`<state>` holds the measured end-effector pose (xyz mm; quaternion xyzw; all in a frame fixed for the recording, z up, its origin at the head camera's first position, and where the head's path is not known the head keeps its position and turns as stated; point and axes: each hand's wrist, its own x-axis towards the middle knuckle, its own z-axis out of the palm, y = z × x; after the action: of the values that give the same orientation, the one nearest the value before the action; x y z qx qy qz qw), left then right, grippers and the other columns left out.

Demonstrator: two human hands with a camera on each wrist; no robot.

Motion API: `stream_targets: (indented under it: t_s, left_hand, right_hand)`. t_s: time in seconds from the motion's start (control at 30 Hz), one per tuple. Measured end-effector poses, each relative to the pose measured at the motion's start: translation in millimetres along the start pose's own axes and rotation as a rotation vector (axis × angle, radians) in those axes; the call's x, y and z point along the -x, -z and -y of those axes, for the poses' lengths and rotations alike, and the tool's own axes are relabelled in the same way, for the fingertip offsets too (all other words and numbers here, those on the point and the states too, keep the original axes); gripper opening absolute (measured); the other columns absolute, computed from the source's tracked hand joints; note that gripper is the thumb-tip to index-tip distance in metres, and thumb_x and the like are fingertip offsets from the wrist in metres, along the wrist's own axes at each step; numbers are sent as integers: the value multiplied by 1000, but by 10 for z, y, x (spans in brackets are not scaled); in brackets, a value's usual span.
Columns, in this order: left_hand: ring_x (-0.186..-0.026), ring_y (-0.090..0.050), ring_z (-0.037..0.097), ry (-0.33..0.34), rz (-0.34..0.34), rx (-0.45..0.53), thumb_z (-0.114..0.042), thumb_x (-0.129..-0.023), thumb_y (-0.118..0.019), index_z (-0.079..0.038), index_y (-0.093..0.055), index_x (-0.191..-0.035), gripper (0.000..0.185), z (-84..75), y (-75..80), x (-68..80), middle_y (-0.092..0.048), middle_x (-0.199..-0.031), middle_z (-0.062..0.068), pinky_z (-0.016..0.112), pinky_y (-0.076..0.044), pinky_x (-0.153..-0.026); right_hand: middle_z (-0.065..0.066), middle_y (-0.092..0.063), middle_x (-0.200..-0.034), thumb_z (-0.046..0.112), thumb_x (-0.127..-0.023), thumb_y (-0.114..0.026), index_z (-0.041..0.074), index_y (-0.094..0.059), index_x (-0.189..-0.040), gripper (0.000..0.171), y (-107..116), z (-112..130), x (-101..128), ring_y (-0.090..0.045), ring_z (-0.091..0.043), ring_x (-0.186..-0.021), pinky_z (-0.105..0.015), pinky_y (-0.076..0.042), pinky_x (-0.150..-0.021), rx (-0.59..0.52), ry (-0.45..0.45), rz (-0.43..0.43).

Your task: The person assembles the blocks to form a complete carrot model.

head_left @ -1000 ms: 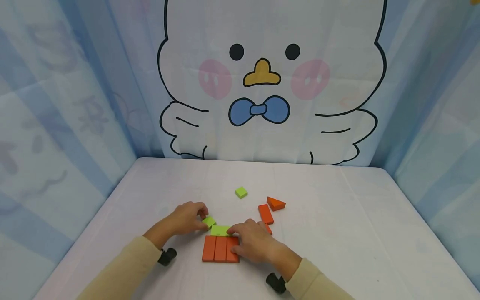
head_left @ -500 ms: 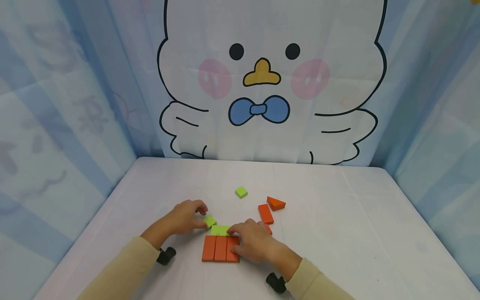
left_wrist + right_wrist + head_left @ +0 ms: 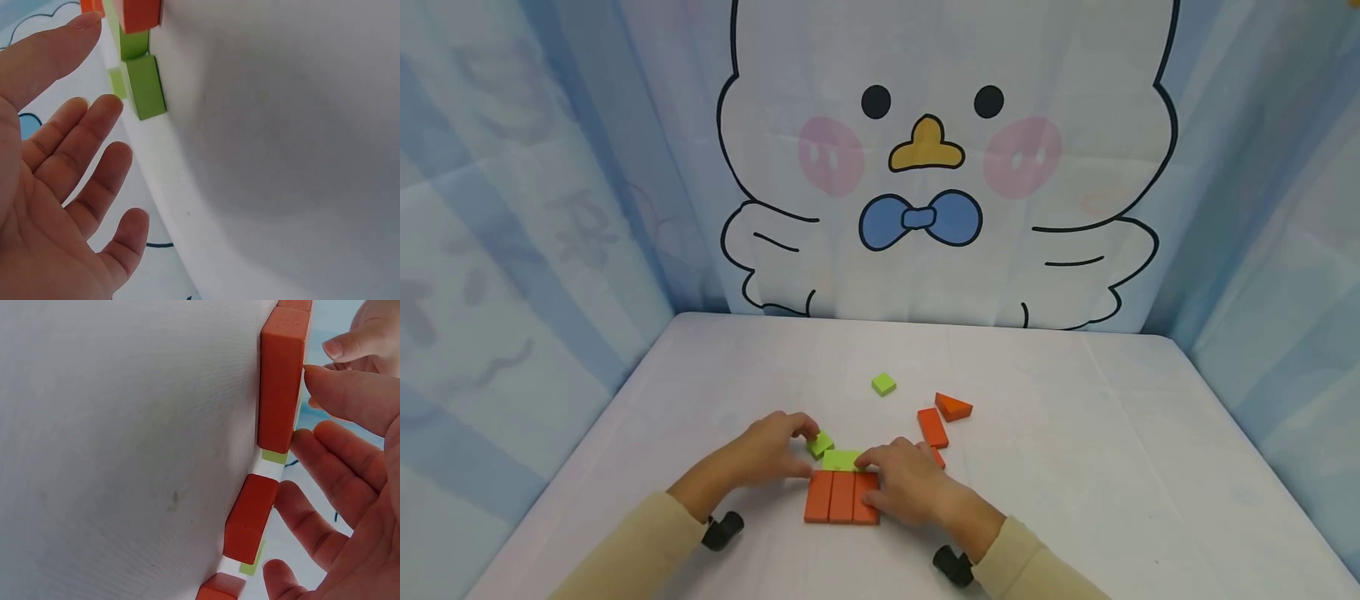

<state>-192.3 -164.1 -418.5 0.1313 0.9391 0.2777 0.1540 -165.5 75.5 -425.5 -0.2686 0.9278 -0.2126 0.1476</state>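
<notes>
Three orange rectangular blocks point(image 3: 841, 498) lie side by side, with a green rectangular block point(image 3: 841, 460) across their far side. A small green block point(image 3: 821, 445) sits askew at that block's left end. My left hand point(image 3: 766, 454) is beside the small block, index fingertip at its far left side, thumb apart near the orange row's corner. In the left wrist view, its fingers are spread and loosely bent beside the green block point(image 3: 145, 87). My right hand point(image 3: 913, 483) rests its thumb on the rightmost orange block and its index fingertip at the green rectangular block's right end.
Another small green block point(image 3: 883, 384) lies farther back. Right of it are an orange triangular block point(image 3: 953, 407) and an orange rectangular block point(image 3: 933, 427). One more orange block point(image 3: 937, 457) is partly hidden behind my right hand. A printed curtain hangs behind the white table point(image 3: 1075, 433).
My left hand has shifted nearer to me, its thumb moving from beside the small green block to the orange row's corner. That block has turned slightly. My right hand has stayed put.
</notes>
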Motion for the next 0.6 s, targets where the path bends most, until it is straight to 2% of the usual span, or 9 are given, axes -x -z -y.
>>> stream_targets:
  t_s: [0.2,0.6]
  left_hand:
    - [-109,-55,22,-65,5,-13,-18,-76,-89,-14,-65,-116,46,-32,-66,22,-62,-109,-5,45,-48,-98]
    - [-110,-56,22,-48,-8,-18,-16,-78,-87,-13,-63,-120,49,-20,-122,41,-63,-111,-5,46,-48,-97]
  right_hand:
    - [10,-65,-115,30,-90,-76,18,-67,-127,40,-6,-8,8,-52,-15,-106,-42,-39,-90,-3,2,-6]
    - [10,-65,-117,29,-90,-76,18,-67,-127,40,-26,3,0,-52,-16,-107,-42,-38,-91,-6,3,-17]
